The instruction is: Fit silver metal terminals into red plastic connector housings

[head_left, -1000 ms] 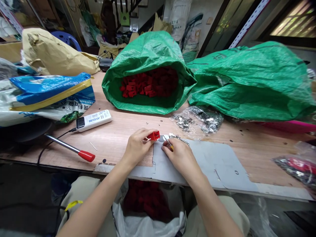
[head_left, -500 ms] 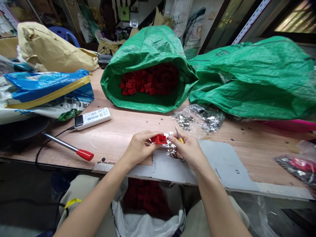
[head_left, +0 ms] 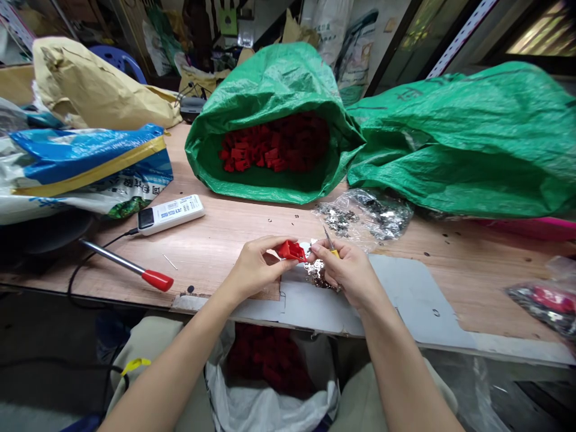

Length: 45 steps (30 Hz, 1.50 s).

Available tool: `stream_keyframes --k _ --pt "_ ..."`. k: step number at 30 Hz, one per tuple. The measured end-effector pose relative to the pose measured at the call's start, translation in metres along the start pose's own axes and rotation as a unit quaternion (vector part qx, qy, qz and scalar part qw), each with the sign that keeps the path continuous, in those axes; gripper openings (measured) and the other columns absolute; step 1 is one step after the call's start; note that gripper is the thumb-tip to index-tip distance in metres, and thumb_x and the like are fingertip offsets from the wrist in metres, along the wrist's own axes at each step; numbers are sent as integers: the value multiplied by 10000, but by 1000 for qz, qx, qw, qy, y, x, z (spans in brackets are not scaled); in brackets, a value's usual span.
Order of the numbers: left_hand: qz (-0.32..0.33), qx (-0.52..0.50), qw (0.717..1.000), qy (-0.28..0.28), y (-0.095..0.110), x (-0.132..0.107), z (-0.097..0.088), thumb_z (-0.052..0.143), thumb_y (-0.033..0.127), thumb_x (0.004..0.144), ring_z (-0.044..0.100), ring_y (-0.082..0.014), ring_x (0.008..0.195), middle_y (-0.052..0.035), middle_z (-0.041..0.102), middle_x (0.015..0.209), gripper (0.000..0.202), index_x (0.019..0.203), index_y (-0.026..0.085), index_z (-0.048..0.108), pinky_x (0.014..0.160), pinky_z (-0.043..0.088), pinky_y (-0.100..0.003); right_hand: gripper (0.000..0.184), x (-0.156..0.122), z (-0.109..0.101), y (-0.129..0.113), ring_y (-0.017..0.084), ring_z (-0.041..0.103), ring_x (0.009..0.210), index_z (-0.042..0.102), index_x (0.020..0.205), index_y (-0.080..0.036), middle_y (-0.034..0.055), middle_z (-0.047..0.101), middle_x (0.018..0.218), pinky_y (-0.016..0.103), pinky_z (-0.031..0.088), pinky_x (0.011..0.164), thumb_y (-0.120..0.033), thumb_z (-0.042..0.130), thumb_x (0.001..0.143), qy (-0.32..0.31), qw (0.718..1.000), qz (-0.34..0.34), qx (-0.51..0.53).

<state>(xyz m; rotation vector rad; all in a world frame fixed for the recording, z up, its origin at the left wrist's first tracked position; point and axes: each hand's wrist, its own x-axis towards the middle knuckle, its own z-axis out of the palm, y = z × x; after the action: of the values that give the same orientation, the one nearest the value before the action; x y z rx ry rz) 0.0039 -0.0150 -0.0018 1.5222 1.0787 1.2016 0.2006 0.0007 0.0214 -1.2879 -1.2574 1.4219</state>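
So the left hand (head_left: 256, 270) is pinching a small red plastic piece (head_left: 291, 250) with its fingers clamped on it, holding it up just above the near edge of the bench (head_left: 216, 240). The right hand (head_left: 353, 273) is gripping a little yellow-handled tool (head_left: 330, 245), fingers closed round it, tip poking up right beside the red piece. A small heap of shiny metal bits (head_left: 318, 271) is sitting on the grey card (head_left: 405, 294) just under both hands.

To do this bit well, I'd say keep the red piece steady and square to the tool, work low over the card so dropped bits stay put, and go gently, since those metal bits look tiny and slippery.

Further back, a green sack (head_left: 270, 120) is lying open with more red pieces inside, and a red-handled screwdriver (head_left: 130, 270) is lying near the left front edge.
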Motion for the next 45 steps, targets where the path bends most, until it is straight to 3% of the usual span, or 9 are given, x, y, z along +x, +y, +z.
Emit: stream_keyframes --k 5,11,14,18,25,33,39,42,45 --pt "-59 -50 997 14 6 1 -2 781 297 762 697 -210 984 -86 735 1118 384 1125 186 725 767 600 -268 414 0 -7 -4 12 303 338 627 782 -155 73 739 811 202 256 338 -508 824 694 -10 1000 5 -9" --pt "-67 -55 995 47 10 4 -6 777 289 763 700 -208 974 -102 725 1145 340 1075 166 724 810 584 -286 315 -2 -8 -2 64 401 383 669 790 -159 51 715 754 219 280 374 -468 728 764 -16 990 -11 -139" --pt "-87 -73 992 57 7 5 -6 783 300 758 717 -215 948 -91 749 1079 365 1089 163 709 818 583 -301 265 -2 -11 2 123 508 487 692 795 -169 25 676 681 240 373 452 -433 681 806 -21 968 -47 -246" --pt "-106 -97 986 80 3 6 -6 773 305 767 718 -217 962 -85 755 1066 372 1100 157 696 831 583 -307 159 -3 -12 4 194 616 694 707 803 -187 43 693 784 287 449 617 -327 641 843 -37 919 -122 -373" --pt "-100 -152 970 162 0 9 -9 749 339 794 715 -211 972 -109 745 1106 411 1141 144 645 746 578 -272 66 -23 25 3 179 603 743 725 854 -202 30 640 816 282 428 674 -183 665 875 -120 886 -210 -394" --pt "-100 -142 963 206 -1 11 -12 733 348 819 697 -197 973 -109 740 1100 377 1126 143 658 742 557 -259 125 -32 50 9 167 600 749 683 819 -185 18 620 823 266 401 658 -110 629 903 -184 849 -207 -450" --pt "-85 -152 965 195 -1 10 -12 748 311 804 707 -203 979 -106 745 1088 358 1109 145 662 770 557 -265 131 -34 53 3 178 604 769 640 782 -187 29 648 852 267 415 674 -70 614 836 -179 872 -204 -407" --pt "-75 -160 969 174 0 10 -12 766 249 772 716 -213 1001 -105 745 1118 370 1115 146 671 824 569 -291 127 -32 48 -1 163 587 698 656 763 -198 6 650 757 262 423 656 -92 605 811 -181 905 -185 -337" --pt "-64 -131 977 153 2 9 -10 756 208 768 705 -231 1059 -111 741 1152 376 1133 142 692 886 579 -323 65 -23 34 -2 125 488 554 677 749 -201 -23 594 639 248 374 542 -216 668 812 -109 951 -132 -259"
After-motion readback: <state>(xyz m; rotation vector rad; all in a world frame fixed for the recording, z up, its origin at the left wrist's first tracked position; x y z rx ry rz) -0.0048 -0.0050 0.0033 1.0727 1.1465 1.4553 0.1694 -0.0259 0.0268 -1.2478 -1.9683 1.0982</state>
